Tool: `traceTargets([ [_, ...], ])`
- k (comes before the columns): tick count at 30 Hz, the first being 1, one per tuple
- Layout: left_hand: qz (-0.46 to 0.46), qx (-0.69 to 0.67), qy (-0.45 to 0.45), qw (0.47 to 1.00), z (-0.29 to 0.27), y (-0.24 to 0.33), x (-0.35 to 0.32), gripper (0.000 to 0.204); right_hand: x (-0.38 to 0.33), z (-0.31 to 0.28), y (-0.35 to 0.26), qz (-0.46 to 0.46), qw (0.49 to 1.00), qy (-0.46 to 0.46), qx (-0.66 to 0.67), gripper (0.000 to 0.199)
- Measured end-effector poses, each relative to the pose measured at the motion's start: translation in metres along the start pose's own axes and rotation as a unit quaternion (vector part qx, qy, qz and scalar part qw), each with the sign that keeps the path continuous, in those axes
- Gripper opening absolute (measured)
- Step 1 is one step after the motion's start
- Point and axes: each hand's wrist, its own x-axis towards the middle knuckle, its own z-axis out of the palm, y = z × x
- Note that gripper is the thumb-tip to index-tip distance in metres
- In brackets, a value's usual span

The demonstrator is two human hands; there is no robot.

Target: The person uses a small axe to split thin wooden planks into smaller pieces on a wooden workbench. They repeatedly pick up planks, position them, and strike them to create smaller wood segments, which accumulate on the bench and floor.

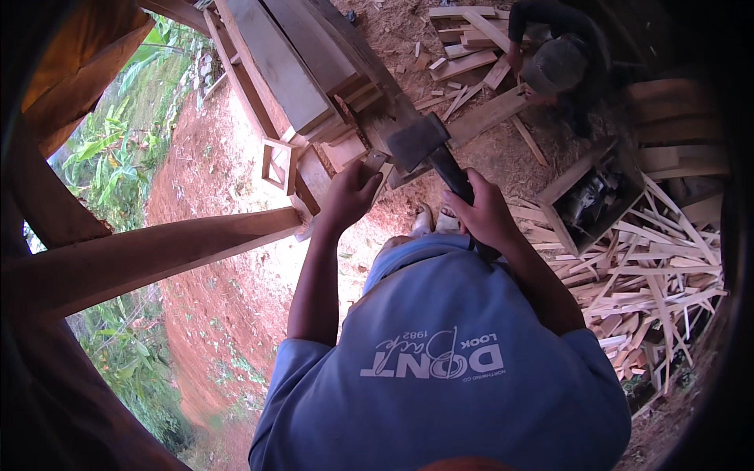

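Note:
My right hand (481,208) is wrapped round the dark handle of a hammer (418,143). Its blocky head points forward and left, over the end of the workbench. My left hand (348,195) closes on a small flat piece (376,161) with a pale grey top, thumb along its side. I cannot tell whether it is metal or wood. The hammer head is close to the piece, to its right. Beyond my left hand, thick boards (292,71) lie stacked lengthwise on the workbench (382,129).
A wooden post (157,259) slants in from the left. Small wooden frames (276,166) stand beside the boards. At the right are an open wooden box (593,196) with dark contents and a heap of offcuts (652,275). Another person (559,63) crouches at the far right among planks.

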Motion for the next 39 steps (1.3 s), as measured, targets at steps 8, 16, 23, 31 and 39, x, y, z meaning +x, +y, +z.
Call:
traceTargets([
  [8,-0.007,-0.047,0.015,0.999,0.010,0.002,0.022,0.033,0.027,0.012,0.007,-0.008,0.998,0.042,-0.038,0.027],
  [16,-0.006,-0.027,0.003,1.000,0.017,-0.022,0.039,0.031,0.036,0.016,0.022,0.001,0.999,0.038,-0.027,0.027],
  [23,-0.024,0.001,-0.007,1.000,0.016,-0.004,0.036,0.030,0.038,0.009,0.033,-0.041,0.990,0.044,-0.125,0.036],
  [31,-0.001,0.052,0.030,0.998,0.026,-0.007,0.036,0.031,0.037,0.019,0.021,0.024,0.999,0.016,-0.045,0.033],
  [39,-0.012,0.078,0.065,0.995,0.034,-0.003,0.036,0.035,0.038,0.031,0.031,0.074,0.991,0.001,0.108,0.024],
])
